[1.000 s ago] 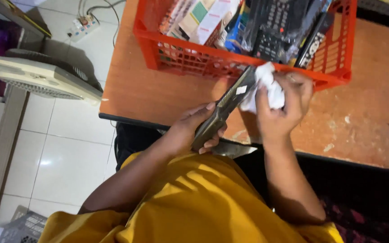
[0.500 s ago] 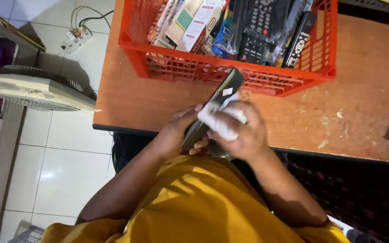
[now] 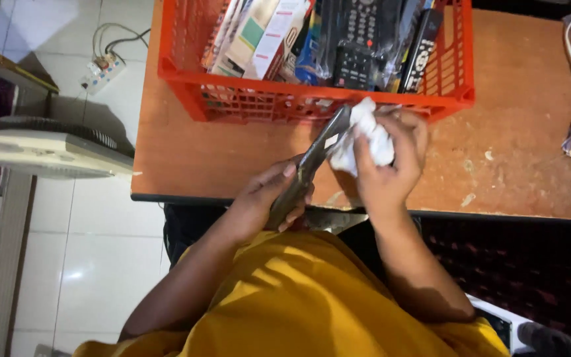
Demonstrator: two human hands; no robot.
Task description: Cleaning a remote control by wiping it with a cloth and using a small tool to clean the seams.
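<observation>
Left hand (image 3: 269, 198) at seven o'clock grips the lower end of a long dark remote control (image 3: 308, 165), tilting it up toward one o'clock, probably so its face meets the cloth. Right hand (image 3: 384, 165) is closed around a crumpled white cloth (image 3: 365, 135), pressed against the remote's upper end. Just beyond, at twelve o'clock, the red crate (image 3: 312, 99) on the worn wooden table (image 3: 517, 152) holds more remotes and boxes, its top cut off. The remote's buttons are too dark to make out.
</observation>
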